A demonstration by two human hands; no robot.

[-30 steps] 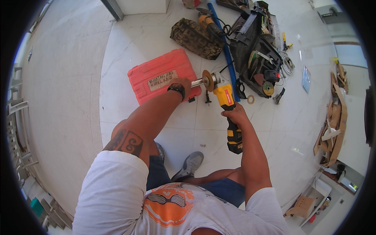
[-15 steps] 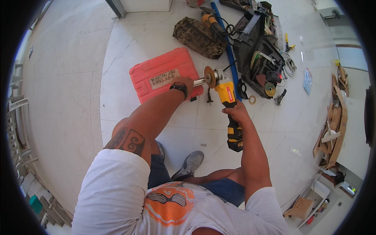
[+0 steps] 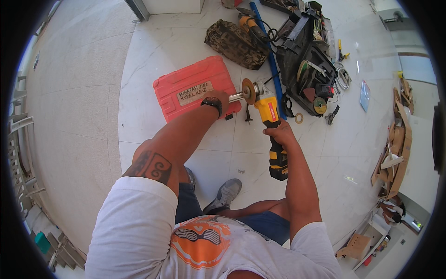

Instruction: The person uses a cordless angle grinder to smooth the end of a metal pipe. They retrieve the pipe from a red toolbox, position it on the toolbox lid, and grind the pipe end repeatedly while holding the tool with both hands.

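Observation:
My left hand (image 3: 218, 100) is closed round a shiny metal tube (image 3: 236, 96), over a red plastic case (image 3: 183, 79). The tube's far end is at the brown disc (image 3: 249, 91) of a yellow and black cordless angle grinder (image 3: 268, 109); whether they touch I cannot tell. My right hand (image 3: 281, 133) grips the grinder's handle, with the black and yellow battery end pointing toward me. A black tool or cord with a small fitting (image 3: 248, 116) lies on the floor beneath the disc.
Behind lie a camouflage bag (image 3: 234, 44), an orange corded tool (image 3: 253, 28), a blue pipe (image 3: 274, 79) and an open black toolbox (image 3: 304, 65) with tools. A white coiled cable (image 3: 343, 74) is at the right. Flattened cardboard (image 3: 395, 153) is along the right wall.
Compared with one second ago, both hands, the tube and the grinder sit slightly higher and further right in view, as does the background. The grip of both hands looks the same.

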